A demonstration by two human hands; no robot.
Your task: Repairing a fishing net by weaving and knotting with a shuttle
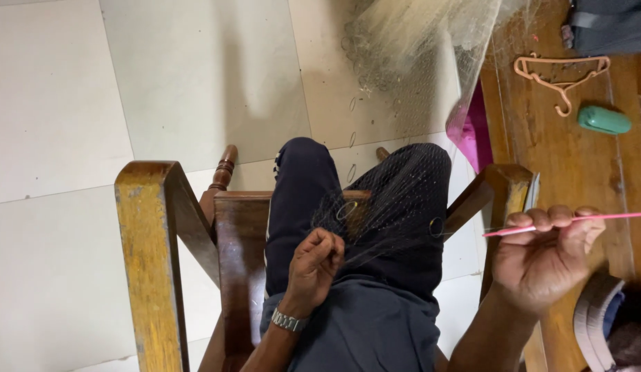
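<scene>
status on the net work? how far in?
Done: cannot tell; no finished stretch shows. In hand: left hand pinches the fine net draped over the lap, right hand holds a pink needle out to the side. Left: a large bunch of net lies heaped on the floor ahead.

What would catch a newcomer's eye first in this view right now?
Probably the thin pink rod pinched in the right hand at the right edge. Next, the fine net draped over the person's knees at centre, gripped by the left hand. A pink hanger lies on the wooden surface, upper right.
</scene>
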